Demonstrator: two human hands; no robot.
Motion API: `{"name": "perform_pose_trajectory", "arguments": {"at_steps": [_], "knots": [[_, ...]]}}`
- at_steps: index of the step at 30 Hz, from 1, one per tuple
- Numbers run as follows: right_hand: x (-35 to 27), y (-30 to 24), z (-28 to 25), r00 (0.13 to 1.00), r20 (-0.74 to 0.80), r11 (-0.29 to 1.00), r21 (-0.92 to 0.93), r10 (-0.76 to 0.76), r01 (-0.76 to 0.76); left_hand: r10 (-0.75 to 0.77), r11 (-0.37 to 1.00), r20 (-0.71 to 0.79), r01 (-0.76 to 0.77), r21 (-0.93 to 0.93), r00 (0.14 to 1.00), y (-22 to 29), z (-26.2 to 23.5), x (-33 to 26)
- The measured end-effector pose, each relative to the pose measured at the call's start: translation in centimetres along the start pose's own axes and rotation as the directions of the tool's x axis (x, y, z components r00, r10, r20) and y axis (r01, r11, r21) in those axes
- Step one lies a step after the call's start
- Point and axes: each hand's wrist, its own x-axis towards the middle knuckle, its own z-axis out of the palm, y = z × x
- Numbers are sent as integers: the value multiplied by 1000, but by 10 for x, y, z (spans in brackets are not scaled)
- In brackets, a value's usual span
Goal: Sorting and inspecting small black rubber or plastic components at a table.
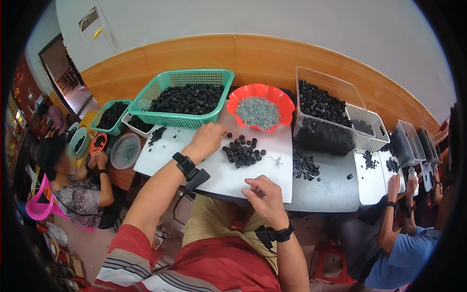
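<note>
On the white board [214, 177], a loose pile of small black cylindrical caps [242, 155] lies between my hands. My left hand [208, 139] reaches to the pile's upper left, fingers bent and drawn together; what they hold, if anything, is hidden. A single black cap [229, 135] sits right beside its fingertips. Nearer to me, my right hand [266, 198] hovers over the board's front edge, loosely curled, with thumb and forefinger apart and nothing visible between them. A few thin silvery pins [278, 161] lie to the right of the pile.
Behind the board stand a green basket [182, 119] of black parts, a red scalloped bowl [235, 92] of silvery pins and a clear bin [323, 117] of black parts. More black parts [305, 166] lie on the grey tabletop. People work at both sides.
</note>
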Motion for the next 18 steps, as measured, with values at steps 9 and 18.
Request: {"name": "perform_pose_trajectory", "arguments": {"at_steps": [9, 18], "knots": [[-2, 14, 0, 998, -61, 999, 45, -6, 9, 207, 954, -211, -245, -171, 955, 48, -6, -71], [-6, 22, 6, 987, -161, 979, 205, 13, 20, 320, 874, -253, -388, -293, 913, 84, 28, -109]]}}
